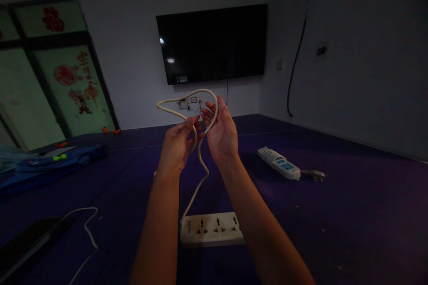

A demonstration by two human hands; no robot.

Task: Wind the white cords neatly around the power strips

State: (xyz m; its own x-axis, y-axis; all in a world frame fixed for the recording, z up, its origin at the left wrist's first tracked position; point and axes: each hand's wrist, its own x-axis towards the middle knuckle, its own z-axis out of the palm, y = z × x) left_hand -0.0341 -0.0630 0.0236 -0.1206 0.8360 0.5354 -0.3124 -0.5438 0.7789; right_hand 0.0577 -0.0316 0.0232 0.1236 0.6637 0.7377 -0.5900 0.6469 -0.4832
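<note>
Dim light is cast over a broad, dark-purple surface (310,231) beneath a raised loop. By the left hand (177,144), a cream, round flexible cable (207,172) is pinched between thumb and fingers; by the right hand (223,136), which is half open with fingers loosely curled, the loop is merely cradled. Because it is so lightly supported there, the loop could be lost and sprung open. A kink could be set where it is bent sharply at its left end. Below, the cable is led in waves to a cream, oblong plastic power strip (210,238), which is partly covered by the right forearm; were the cable pulled hard, the strip could be dragged and its cord entry strained. Well apart to the right, a white power strip with blue socket panels (279,163) is seen, wrapped in white cord.
</note>
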